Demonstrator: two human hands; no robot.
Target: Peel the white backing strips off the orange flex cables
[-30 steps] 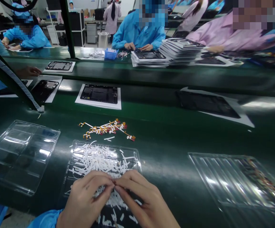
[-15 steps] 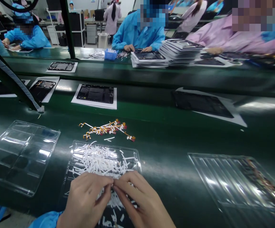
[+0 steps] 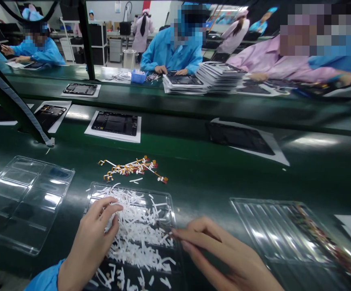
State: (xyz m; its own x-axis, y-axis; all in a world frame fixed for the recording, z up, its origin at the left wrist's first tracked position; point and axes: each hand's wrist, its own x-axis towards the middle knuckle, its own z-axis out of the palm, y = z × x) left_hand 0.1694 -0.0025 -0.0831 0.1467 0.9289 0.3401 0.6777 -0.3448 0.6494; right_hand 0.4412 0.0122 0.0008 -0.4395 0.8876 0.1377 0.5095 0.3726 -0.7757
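A clear plastic tray in front of me is strewn with a heap of white paper-like strips. Over the tray's left side hovers my left hand, fingers curled but apart, with nothing visible in them. My right hand is at the tray's right edge, thumb and forefinger pinched; a thin dark thing seems to stick out at the tips, too blurred to name. Behind the tray lies a small pile of orange-and-white flex cables on the green bench.
Empty clear tray at left; ribbed clear tray at right, holding flex-like parts. Beyond are dark tablet-like housings on white sheets, one near the middle. A slanted post stands left. Co-workers sit across, beside a stack.
My hands were together over the strips, fingertips meeting. They have parted: the left moved left and up with its fingers opened, the right moved right. The view shifted slightly.
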